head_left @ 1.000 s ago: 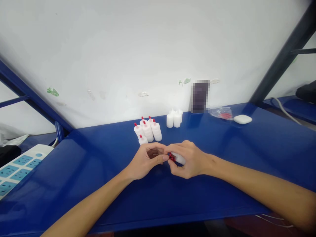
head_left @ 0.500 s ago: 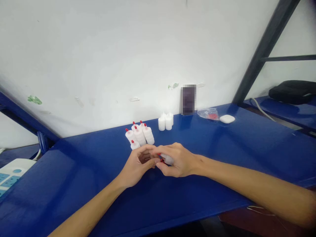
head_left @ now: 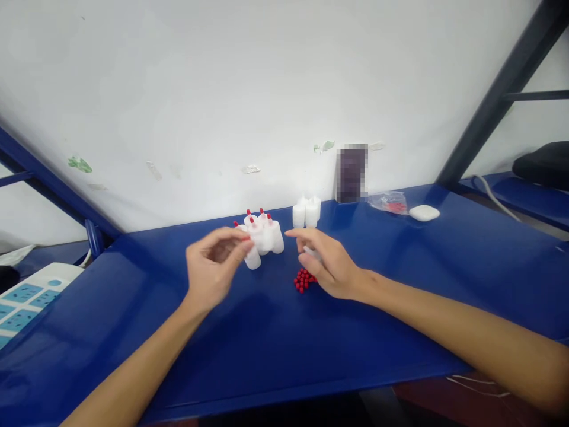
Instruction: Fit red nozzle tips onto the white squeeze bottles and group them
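My left hand (head_left: 212,270) hovers just left of a cluster of small white bottles with red caps (head_left: 262,234). Its fingers are curled into a pinch at the red tip of the front bottle (head_left: 252,259), and motion blur hides what they hold. My right hand (head_left: 331,267) is loosely closed above the blue tabletop (head_left: 400,284), with a sliver of a small white bottle (head_left: 310,252) showing between its fingers. A small pile of loose red caps (head_left: 303,280) lies on the table beside my right palm.
Uncapped white bottles (head_left: 306,213) stand near the wall. Further right lie a clear bag with red pieces (head_left: 391,204) and a white case (head_left: 424,212). A power strip (head_left: 26,296) sits at far left. A dark frame post (head_left: 498,98) rises at right.
My hands were joined over a bottle and red caps; now they have parted. The left moved up-left toward the capped bottles, the right lifted back, and the pile of red caps is uncovered.
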Available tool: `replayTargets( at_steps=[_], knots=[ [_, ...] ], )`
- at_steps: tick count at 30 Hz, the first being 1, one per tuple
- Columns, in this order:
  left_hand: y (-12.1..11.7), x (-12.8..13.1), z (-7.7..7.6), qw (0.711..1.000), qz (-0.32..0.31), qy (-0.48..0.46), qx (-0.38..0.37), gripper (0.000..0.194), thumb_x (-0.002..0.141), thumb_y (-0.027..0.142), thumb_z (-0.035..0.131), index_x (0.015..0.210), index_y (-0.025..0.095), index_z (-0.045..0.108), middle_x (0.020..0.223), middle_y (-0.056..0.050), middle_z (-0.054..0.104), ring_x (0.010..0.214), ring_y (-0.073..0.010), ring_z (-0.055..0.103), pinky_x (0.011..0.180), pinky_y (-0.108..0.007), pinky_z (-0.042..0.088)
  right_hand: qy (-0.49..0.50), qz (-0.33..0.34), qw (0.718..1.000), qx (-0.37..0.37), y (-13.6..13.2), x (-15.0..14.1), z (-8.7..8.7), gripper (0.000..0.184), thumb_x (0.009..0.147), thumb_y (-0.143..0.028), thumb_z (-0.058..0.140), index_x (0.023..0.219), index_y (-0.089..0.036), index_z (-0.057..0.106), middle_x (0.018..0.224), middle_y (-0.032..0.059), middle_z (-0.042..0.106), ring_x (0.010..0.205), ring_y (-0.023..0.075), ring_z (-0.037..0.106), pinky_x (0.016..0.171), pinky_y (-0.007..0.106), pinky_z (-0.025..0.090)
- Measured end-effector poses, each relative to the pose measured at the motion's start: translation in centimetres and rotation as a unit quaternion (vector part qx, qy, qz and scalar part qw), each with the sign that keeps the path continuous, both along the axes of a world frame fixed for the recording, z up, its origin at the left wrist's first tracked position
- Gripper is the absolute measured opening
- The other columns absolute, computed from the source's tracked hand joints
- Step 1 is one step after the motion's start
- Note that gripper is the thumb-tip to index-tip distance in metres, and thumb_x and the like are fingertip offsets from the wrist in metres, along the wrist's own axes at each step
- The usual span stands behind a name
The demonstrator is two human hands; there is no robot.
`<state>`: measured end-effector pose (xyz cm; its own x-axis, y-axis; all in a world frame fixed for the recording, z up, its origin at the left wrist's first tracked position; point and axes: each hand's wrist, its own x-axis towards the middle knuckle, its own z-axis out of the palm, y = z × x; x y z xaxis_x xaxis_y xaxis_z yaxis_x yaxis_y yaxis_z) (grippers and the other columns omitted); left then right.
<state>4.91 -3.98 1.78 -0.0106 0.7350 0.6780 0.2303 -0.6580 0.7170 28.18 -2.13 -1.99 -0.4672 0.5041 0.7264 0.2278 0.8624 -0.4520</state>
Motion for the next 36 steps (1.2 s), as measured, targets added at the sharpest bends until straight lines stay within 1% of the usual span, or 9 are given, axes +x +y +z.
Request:
replayTargets(
  at_steps=[3,6,10,14,21,26,29,33,36],
  knots=[
    [1.0,-1.9,0.8,0.981,0.123,0.044,0.145,0.007,0.081,0.018,0.074,0.088,0.019,0.073,0.080,-0.001,0.069,0.067,-0.0104,0.062,0.061,-0.023,0.051,-0.002,-0.032,0.999,-0.028,0.6,0.3,-0.1,0.031,0.102,-0.033,0.040,0.129,-0.019,0.048,0.081,-0.0007,0.055,0.068,0.0131,0.052,0.068,0.028,0.045],
    [1.9,-3.2,0.5,0.961,0.155,0.111,0.199,0.011,0.084,0.014,0.070,0.092,0.020,0.073,0.083,-0.002,0.069,0.075,-0.0120,0.062,0.066,-0.025,0.050,-0.021,-0.038,0.998,-0.047,0.7,0.3,-0.1,0.028,0.102,-0.033,0.040,0.123,-0.019,0.052,0.073,-0.0031,0.055,0.062,0.0121,0.051,0.064,0.026,0.042],
    [2.4,-3.8,-0.3,0.949,0.101,0.239,0.181,0.010,0.088,0.014,0.065,0.092,0.019,0.072,0.086,-0.003,0.070,0.075,-0.0121,0.062,0.069,-0.026,0.050,-0.032,-0.073,0.997,-0.017,0.3,0.3,0.1,0.032,0.103,-0.038,0.035,0.115,-0.019,0.057,0.069,-0.0033,0.058,0.061,0.0131,0.050,0.068,0.030,0.038],
    [2.3,-4.2,0.0,0.937,0.035,0.316,0.143,0.011,0.091,0.015,0.061,0.094,0.018,0.071,0.087,-0.004,0.069,0.079,-0.0140,0.063,0.071,-0.027,0.050,-0.050,-0.109,0.993,-0.001,0.1,0.3,0.2,0.041,0.102,-0.046,0.030,0.109,-0.019,0.061,0.067,-0.0028,0.060,0.060,0.0141,0.046,0.073,0.034,0.033],
    [2.2,-5.1,1.1,0.941,0.050,0.312,0.118,0.011,0.093,0.017,0.058,0.094,0.019,0.069,0.088,-0.003,0.068,0.077,-0.0133,0.061,0.069,-0.026,0.049,-0.040,-0.111,0.993,-0.012,0.2,0.5,-0.1,0.040,0.101,-0.046,0.033,0.106,-0.020,0.063,0.060,-0.0027,0.055,0.065,0.0171,0.044,0.072,0.032,0.036],
    [2.4,-5.0,0.6,0.932,0.030,0.348,0.094,0.014,0.095,0.019,0.056,0.098,0.018,0.069,0.091,-0.004,0.067,0.079,-0.0135,0.061,0.069,-0.026,0.049,-0.037,-0.060,0.997,-0.043,0.2,0.5,-0.2,0.031,0.100,-0.039,0.038,0.109,-0.018,0.060,0.058,-0.0060,0.049,0.054,0.0124,0.044,0.060,0.027,0.036],
    [2.7,-4.9,0.1,0.930,0.034,0.355,0.094,0.016,0.095,0.020,0.055,0.103,0.018,0.069,0.089,-0.004,0.066,0.076,-0.0127,0.060,0.068,-0.026,0.048,-0.051,-0.068,0.994,-0.066,0.2,0.3,-0.1,0.023,0.098,-0.029,0.042,0.111,-0.018,0.058,0.056,-0.0081,0.045,0.049,0.0103,0.041,0.056,0.026,0.034],
    [2.6,-4.1,-0.4,0.932,0.062,0.331,0.131,0.017,0.094,0.020,0.058,0.108,0.018,0.067,0.080,-0.002,0.064,0.069,-0.0118,0.057,0.067,-0.026,0.048,-0.081,-0.095,0.990,-0.072,0.2,0.0,0.5,0.027,0.088,-0.010,0.045,0.111,-0.018,0.058,0.070,-0.0037,0.054,0.060,0.0119,0.050,0.061,0.026,0.039],
    [1.8,-2.7,-1.0,0.933,0.079,0.289,0.197,0.012,0.089,0.014,0.063,0.100,0.017,0.068,0.083,-0.003,0.067,0.071,-0.0122,0.059,0.068,-0.026,0.050,-0.077,-0.070,0.993,-0.051,-0.1,-0.4,0.8,0.026,0.090,-0.012,0.048,0.111,-0.019,0.061,0.088,0.0027,0.059,0.074,0.0144,0.055,0.070,0.029,0.045]
  ],
)
